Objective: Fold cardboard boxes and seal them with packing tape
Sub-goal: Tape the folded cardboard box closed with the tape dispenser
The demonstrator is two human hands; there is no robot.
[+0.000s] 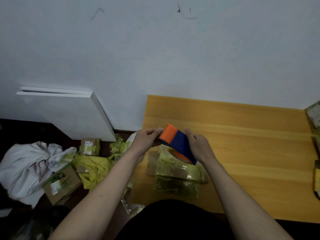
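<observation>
The left hand pinches the tape end at the orange-and-blue plastic tape dispenser, which the right hand grips above the flattened, tape-wrapped brown cardboard box on the yellow wooden bench. Best pull the tape out taut and straight, then lay it down along the seam.

Tape dispenser above flattened box

Over a yellow wooden table, the left hand and right hand both grip a blue-and-orange plastic tape dispenser above a flattened brown cardboard box wrapped in yellowish tape.
</observation>
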